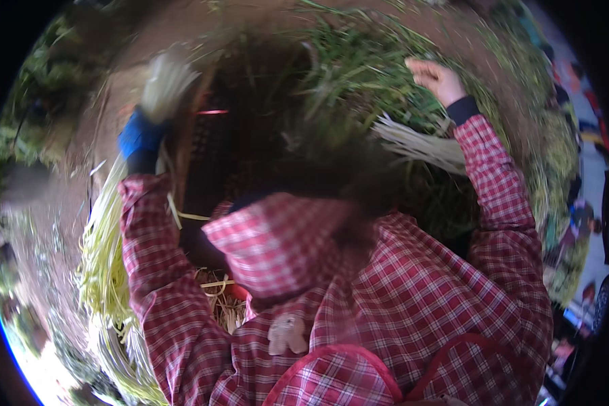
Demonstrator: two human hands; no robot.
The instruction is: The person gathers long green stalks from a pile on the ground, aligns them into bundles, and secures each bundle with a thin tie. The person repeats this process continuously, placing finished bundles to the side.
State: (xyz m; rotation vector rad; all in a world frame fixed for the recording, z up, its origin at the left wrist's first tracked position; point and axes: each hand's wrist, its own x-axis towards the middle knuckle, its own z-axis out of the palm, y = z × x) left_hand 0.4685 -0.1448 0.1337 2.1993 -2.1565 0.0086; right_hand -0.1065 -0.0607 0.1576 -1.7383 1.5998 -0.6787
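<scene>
My left hand, in a blue glove, grips a bundle of pale stalks whose ends fan out beyond the fingers, blurred. Under and beside the left forearm lies a long heap of yellow leafy stalks, probably blanched chives. My right hand is bare and holds nothing that I can see; its fingers are loosely extended over a pile of green leaves. Just below the right wrist rests a bunch of white stalks.
Bare brown soil shows at the far side. A dark crate-like thing with a wooden edge stands before me, mostly in shadow. Several people and more heaps of greens are at the right rim.
</scene>
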